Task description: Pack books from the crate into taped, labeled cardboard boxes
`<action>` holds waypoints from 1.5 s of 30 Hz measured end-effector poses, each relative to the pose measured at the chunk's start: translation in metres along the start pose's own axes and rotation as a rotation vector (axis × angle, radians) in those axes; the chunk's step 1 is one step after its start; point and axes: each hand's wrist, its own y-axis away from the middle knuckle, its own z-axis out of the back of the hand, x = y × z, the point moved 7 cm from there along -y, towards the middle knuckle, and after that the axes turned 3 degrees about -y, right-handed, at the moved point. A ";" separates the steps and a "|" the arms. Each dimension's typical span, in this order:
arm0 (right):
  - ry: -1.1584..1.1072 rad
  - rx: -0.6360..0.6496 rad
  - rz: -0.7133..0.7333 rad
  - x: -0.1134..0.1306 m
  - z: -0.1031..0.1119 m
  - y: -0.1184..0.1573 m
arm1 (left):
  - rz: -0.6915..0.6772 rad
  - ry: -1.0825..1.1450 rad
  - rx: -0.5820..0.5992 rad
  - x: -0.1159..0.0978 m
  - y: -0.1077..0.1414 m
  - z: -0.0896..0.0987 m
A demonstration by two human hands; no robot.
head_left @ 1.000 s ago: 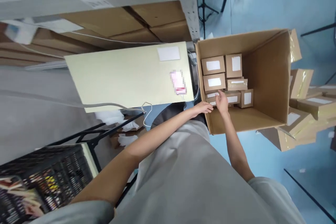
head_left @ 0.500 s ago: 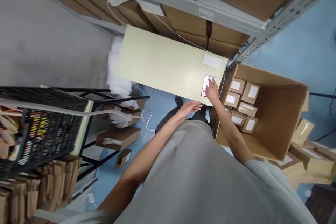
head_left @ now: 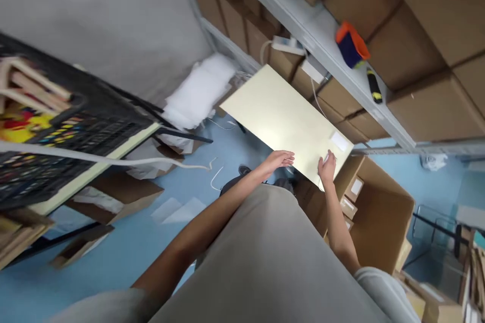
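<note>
My right hand is at the right end of the pale tabletop, its thumb and fingers closed around a phone. Only a thin part of the phone shows between them. My left hand hovers by the table's near edge with its fingers stretched out, holding nothing. Beyond the right hand a white rectangular pad or card lies on the tabletop.
A large open carton with small labelled boxes stands right of the table. Shelving with cartons rises behind it. White packing sheets are at the left, near a black crate and a hanging cable.
The view has turned toward the left. My right hand, which was touching the phone's screen on the table, now has its fingers around the phone. The left hand stays open near the edge.
</note>
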 end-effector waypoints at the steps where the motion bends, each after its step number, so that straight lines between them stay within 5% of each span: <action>1: -0.030 -0.034 0.049 0.028 -0.002 -0.002 | -0.051 0.038 -0.028 -0.014 0.006 0.018; 6: -0.154 -0.006 0.348 0.199 -0.039 -0.011 | -0.295 0.266 -0.219 -0.076 0.047 0.113; 11: -0.224 0.147 0.664 0.377 -0.079 -0.011 | -0.436 0.494 -0.405 -0.105 0.091 0.216; 19: -0.300 0.391 1.036 0.605 -0.159 0.007 | -0.631 0.731 -0.814 -0.098 0.190 0.387; 25: -0.388 0.787 1.308 0.753 -0.226 0.079 | -0.632 0.729 -1.225 -0.082 0.271 0.500; 30: -0.263 1.188 1.364 0.823 -0.283 0.147 | -0.523 0.553 -1.528 -0.059 0.327 0.575; 36: -0.095 1.535 1.024 0.852 -0.366 0.216 | -0.353 0.398 -1.692 -0.020 0.372 0.637; 41: -0.036 1.595 0.646 0.864 -0.421 0.261 | -0.351 0.352 -1.657 -0.004 0.399 0.672; 45: -0.010 1.546 0.506 0.869 -0.435 0.280 | -0.364 0.336 -1.548 0.001 0.418 0.689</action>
